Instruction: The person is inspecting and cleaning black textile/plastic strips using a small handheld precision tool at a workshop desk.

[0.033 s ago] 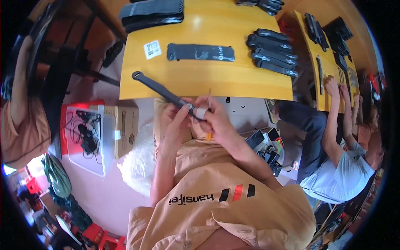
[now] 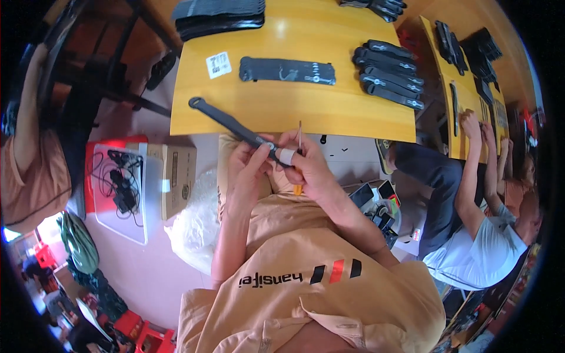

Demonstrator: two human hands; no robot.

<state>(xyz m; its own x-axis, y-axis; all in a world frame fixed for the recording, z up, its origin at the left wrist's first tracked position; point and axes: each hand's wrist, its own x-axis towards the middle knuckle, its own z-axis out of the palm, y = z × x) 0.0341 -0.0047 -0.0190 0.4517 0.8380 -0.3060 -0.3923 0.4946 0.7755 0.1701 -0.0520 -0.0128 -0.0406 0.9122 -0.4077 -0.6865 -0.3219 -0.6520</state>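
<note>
My left hand (image 2: 248, 166) is closed around a long black strap (image 2: 226, 122), thumb on top. The strap slants up and left, its free end with a round hole reaching over the table's front edge. My right hand (image 2: 309, 167) is closed on a thin screwdriver with an orange handle (image 2: 298, 189), shaft pointing up. Its fingers also meet the strap's lower end, and white tape (image 2: 286, 156) wraps one finger. The fingers partly hide that strap end. Ahead on the table lies a flat black strip (image 2: 288, 70) with a scuffed surface.
On the yellow table (image 2: 265, 112) are a white printed label (image 2: 219, 65), a stack of black sleeves (image 2: 220, 20) and several black straps (image 2: 389, 85). A clear bin with cables (image 2: 120, 194) and a cardboard box (image 2: 178, 179) stand left. At right a co-worker (image 2: 474, 241) sits.
The view has shifted slightly, and the screwdriver sits a little further right. Both hands keep their hold on the same things.
</note>
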